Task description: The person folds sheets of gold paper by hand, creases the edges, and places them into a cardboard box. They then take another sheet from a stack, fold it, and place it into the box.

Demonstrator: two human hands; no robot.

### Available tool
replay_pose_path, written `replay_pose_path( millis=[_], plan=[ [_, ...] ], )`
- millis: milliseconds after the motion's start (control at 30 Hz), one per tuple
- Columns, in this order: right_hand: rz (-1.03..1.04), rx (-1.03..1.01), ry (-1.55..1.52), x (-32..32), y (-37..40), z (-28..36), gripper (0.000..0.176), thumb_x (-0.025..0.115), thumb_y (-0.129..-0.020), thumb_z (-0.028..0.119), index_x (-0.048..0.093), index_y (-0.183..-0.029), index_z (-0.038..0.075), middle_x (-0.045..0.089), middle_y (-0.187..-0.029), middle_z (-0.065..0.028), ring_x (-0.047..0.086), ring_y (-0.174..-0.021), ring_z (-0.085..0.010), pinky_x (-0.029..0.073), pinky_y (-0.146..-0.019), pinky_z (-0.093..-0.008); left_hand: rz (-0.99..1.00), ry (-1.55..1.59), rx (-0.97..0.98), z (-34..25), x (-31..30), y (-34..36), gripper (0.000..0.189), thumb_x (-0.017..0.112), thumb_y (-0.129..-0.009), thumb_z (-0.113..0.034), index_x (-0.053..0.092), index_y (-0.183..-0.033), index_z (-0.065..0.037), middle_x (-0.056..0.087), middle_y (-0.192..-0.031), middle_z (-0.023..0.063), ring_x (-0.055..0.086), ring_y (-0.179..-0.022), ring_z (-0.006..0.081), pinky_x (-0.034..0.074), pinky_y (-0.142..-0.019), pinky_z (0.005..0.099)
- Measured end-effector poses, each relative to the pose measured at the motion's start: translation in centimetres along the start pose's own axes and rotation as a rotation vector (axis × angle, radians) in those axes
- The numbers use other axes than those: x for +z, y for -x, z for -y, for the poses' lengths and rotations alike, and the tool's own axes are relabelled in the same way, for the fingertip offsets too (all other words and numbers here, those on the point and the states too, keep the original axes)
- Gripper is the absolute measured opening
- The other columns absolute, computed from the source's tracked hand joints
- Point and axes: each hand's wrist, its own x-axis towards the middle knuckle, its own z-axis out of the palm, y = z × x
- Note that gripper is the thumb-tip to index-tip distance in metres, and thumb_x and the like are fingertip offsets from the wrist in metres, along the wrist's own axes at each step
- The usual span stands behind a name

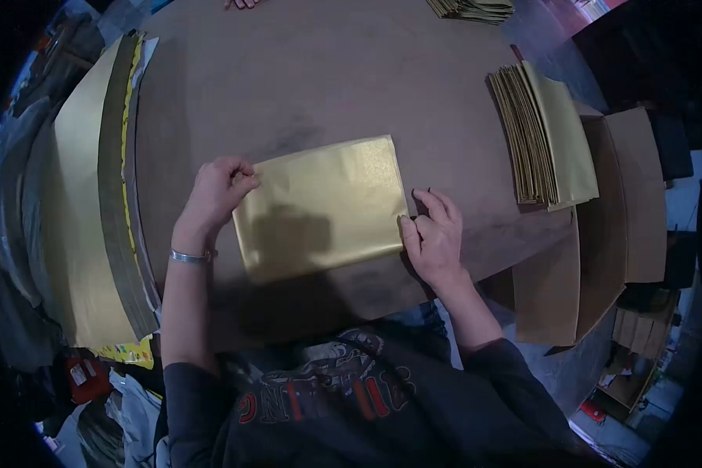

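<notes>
- A gold foil sheet [324, 207] lies flat on the round brown table [327, 86], straight in front of the person and near the table's close edge. It is turned a little, so its right end sits farther away than its left.
- The left hand [214, 195] is at the sheet's upper left corner. Its fingers are curled in tight and its knuckles are up, closed on that corner.
- A silver bracelet [189, 256] circles the left wrist.
- The right hand [435, 238] is at the middle of the sheet's right edge. Thumb and forefinger are pinched together on the edge, and the other fingers are loosely bent and rest on the table just beside it.
- The two hands are at opposite ends of the sheet, which lies between them.
- A stack of folded gold sheets [542, 136] sits to the right, well apart from the right hand, with its edges fanned slightly.
- Flattened cardboard [624, 203] lies beyond that stack, hanging over the table's right side.
- A pile of large gold sheets [86, 210] runs along the table's left side, draped over the rim.
- A second small stack of gold sheets [476, 8] rests at the far edge.
- Another person's fingertips [242, 3] show at the far edge, well away from the sheet.
</notes>
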Motion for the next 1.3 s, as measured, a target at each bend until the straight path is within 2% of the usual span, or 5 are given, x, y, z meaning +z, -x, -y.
replay_pose_path(
  millis=[400, 800, 967, 1133, 1300],
  plan=[
    [-0.002, 0.014, -0.001, 0.1, 0.0, 0.0, 0.029, 0.064, -0.086, 0.020, 0.064, -0.066, -0.002, 0.061, -0.123, -0.0198, 0.050, -0.119, -0.0395, 0.036, -0.099, -0.0514, -0.105, 0.068, 0.126, 0.5, 0.6, -1.1, 0.023, 0.074, -0.078, -0.013, 0.070, -0.095, 0.002, 0.064, -0.073, 0.0126, 0.060, -0.065, 0.0172, 0.048, -0.062, 0.0331],
    [0.008, -0.016, -0.012, -0.2, -0.3, -0.2, 0.024, 0.067, -0.083, 0.018, 0.064, -0.071, -0.003, 0.058, -0.123, -0.0224, 0.049, -0.119, -0.0418, 0.036, -0.101, -0.0528, -0.179, 0.047, 0.083, 0.5, 1.3, -1.2, 0.024, 0.076, -0.077, -0.019, 0.071, -0.090, 0.001, 0.067, -0.079, 0.0140, 0.065, -0.071, 0.0228, 0.050, -0.064, 0.0349],
    [0.066, -0.104, 0.049, -1.8, -4.6, 0.6, 0.041, 0.067, -0.087, 0.026, 0.059, -0.115, -0.003, 0.048, -0.134, -0.0253, 0.040, -0.132, -0.0430, 0.033, -0.107, -0.0555, -0.151, -0.038, 0.020, 0.5, 1.0, -1.2, 0.025, 0.076, -0.077, -0.022, 0.072, -0.092, -0.002, 0.069, -0.089, 0.0149, 0.067, -0.077, 0.0260, 0.052, -0.069, 0.0357],
    [0.299, -0.429, 0.068, 1.1, -9.4, 5.0, 0.051, 0.064, -0.089, 0.030, 0.055, -0.126, -0.002, 0.044, -0.144, -0.0199, 0.035, -0.139, -0.0363, 0.030, -0.111, -0.0567, -0.200, -0.076, 0.049, 0.3, 1.1, -0.9, 0.023, 0.077, -0.076, -0.022, 0.072, -0.090, -0.005, 0.069, -0.087, 0.0133, 0.066, -0.078, 0.0274, 0.052, -0.072, 0.0378],
    [0.533, -0.303, 0.215, 5.4, -9.4, 3.8, 0.070, 0.043, -0.098, 0.047, 0.029, -0.149, 0.000, 0.021, -0.158, -0.0171, 0.014, -0.148, -0.0324, 0.011, -0.118, -0.0559, -0.142, -0.056, 0.134, 1.1, -0.1, -0.7, 0.026, 0.078, -0.073, -0.021, 0.071, -0.093, -0.004, 0.067, -0.085, 0.0124, 0.065, -0.081, 0.0268, 0.052, -0.071, 0.0374]
  ],
)
